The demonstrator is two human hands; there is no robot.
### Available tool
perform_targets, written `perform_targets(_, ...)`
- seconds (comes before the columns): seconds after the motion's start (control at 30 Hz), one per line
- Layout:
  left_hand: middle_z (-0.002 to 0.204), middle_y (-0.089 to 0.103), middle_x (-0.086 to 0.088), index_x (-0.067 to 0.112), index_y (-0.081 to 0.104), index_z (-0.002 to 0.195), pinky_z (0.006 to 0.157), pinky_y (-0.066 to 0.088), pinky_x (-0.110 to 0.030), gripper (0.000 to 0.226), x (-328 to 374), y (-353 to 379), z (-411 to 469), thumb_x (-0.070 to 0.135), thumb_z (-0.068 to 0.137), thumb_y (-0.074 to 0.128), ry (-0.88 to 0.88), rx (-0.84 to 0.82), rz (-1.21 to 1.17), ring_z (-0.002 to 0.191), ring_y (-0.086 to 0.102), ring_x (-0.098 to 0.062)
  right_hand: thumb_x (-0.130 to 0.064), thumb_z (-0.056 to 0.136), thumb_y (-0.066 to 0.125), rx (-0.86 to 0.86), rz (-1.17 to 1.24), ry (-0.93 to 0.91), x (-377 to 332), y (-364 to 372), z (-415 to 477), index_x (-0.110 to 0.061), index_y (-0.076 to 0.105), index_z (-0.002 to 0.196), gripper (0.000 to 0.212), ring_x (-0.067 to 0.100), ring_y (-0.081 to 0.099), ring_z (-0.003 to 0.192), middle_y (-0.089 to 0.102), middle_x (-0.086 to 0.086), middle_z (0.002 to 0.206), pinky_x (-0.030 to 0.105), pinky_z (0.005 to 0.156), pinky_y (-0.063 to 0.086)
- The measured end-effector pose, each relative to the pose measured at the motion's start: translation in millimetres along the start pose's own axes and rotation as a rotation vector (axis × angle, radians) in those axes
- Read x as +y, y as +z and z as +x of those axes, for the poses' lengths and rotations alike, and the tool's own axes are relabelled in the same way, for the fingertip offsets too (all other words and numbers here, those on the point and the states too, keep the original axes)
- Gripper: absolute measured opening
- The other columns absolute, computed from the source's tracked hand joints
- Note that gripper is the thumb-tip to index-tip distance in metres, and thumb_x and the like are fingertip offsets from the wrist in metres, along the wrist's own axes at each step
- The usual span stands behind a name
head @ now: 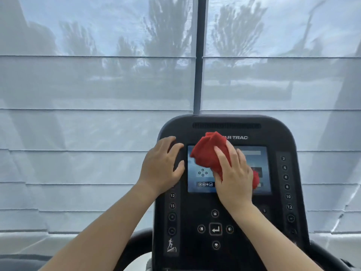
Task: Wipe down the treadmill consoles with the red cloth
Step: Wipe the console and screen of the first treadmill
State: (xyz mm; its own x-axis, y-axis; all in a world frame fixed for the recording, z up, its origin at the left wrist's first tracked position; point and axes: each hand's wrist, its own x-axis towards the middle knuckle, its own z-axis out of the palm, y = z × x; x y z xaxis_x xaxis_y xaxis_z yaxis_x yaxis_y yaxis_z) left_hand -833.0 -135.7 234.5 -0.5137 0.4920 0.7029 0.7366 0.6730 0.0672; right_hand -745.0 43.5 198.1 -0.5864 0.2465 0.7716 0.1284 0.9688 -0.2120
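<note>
A black treadmill console (273, 133) stands upright in front of me, right of centre, with a lit screen (201, 178) and button columns on both sides. My right hand (235, 173) presses a bunched red cloth (209, 153) flat against the screen; the cloth sticks out above and left of my fingers, and a bit shows at the hand's right edge. My left hand (161, 165) rests on the console's left edge beside the screen, fingers apart, holding nothing.
Arrow and enter buttons (215, 229) sit below the screen. Dark curved handrails (134, 243) run out at the console's lower left and right. Behind it, sheer grey window blinds (97, 114) and a dark vertical window frame (199, 55).
</note>
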Motion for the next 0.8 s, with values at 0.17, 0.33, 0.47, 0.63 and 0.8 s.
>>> perform_targets(0.17,0.142,0.04,-0.01,0.012,0.044,0.135,0.097,0.041,-0.042,0.055,-20.5,26.3,8.8,0.036,0.085,0.041,0.009,0.026,0.003,0.131,0.037,-0.027,-0.049,0.085,0.049,0.032,-0.085,-0.051,-2.1,17.1,-15.6,-0.03,0.04,0.135,0.054,0.028,0.036,0.131,0.035,0.0,0.148,0.054,0.089,0.039)
perform_targets(0.33,0.147,0.034,-0.01,0.012,0.037,0.14,0.104,0.034,-0.041,0.055,-23.6,43.1,4.1,0.03,0.088,0.041,0.013,0.09,-0.047,0.139,0.025,-0.025,-0.047,0.085,0.048,0.074,-0.07,-0.004,-2.4,18.8,18.8,-0.03,0.042,0.134,0.052,0.028,0.04,0.127,0.035,-0.001,0.146,0.051,0.084,0.04)
perform_targets(0.47,0.149,0.033,-0.008,0.012,0.036,0.141,0.105,0.032,-0.04,0.055,-26.0,43.8,2.5,0.029,0.088,0.04,0.035,0.089,-0.044,0.14,0.022,-0.024,-0.04,0.083,0.053,0.113,-0.072,-0.017,-2.8,24.6,-4.8,-0.028,0.045,0.132,0.05,0.027,0.041,0.125,0.038,-0.001,0.143,0.052,0.085,0.04)
perform_targets(0.63,0.149,0.031,-0.007,0.013,0.036,0.141,0.104,0.033,-0.042,0.055,-26.3,44.4,1.5,0.029,0.088,0.038,0.025,0.079,-0.039,0.14,0.021,-0.024,-0.034,0.084,0.064,0.134,0.01,0.064,2.2,20.5,16.6,-0.026,0.046,0.131,0.05,0.028,0.039,0.124,0.037,0.002,0.143,0.055,0.083,0.04)
perform_targets(0.8,0.149,0.032,-0.008,0.012,0.038,0.141,0.103,0.035,-0.042,0.055,-25.3,44.4,0.2,0.028,0.088,0.039,0.025,0.078,-0.039,0.14,0.021,-0.023,-0.036,0.086,0.061,0.149,0.036,0.102,-0.6,15.8,25.6,-0.028,0.043,0.134,0.052,0.028,0.035,0.128,0.033,0.001,0.146,0.056,0.084,0.039)
